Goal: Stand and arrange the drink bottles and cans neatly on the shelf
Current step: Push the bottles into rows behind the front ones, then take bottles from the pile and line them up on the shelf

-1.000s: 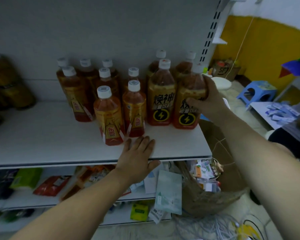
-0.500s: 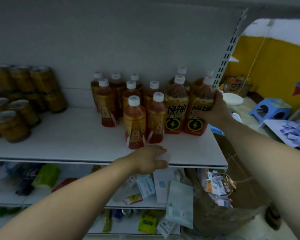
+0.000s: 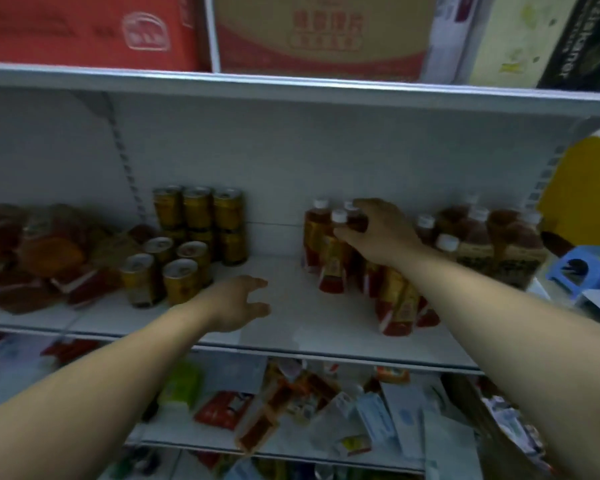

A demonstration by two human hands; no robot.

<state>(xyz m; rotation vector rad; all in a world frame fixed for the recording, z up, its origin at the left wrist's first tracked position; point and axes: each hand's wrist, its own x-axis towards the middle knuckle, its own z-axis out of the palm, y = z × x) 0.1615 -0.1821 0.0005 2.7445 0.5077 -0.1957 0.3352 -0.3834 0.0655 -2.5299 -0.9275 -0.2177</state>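
Right hand (image 3: 378, 233) cupped on bottle (image 3: 352, 220) — left hand (image 3: 238, 303) hovering, open

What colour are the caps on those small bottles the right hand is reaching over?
White. The bottle caps show clearly in the head view, just beside the right hand.

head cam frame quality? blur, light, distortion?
Head view: dim, bluish light, no glare; motion blur smears the bottle labels and bagged goods at left; wide-angle bends the upper shelf edge; can tops and both hands stay fairly readable.
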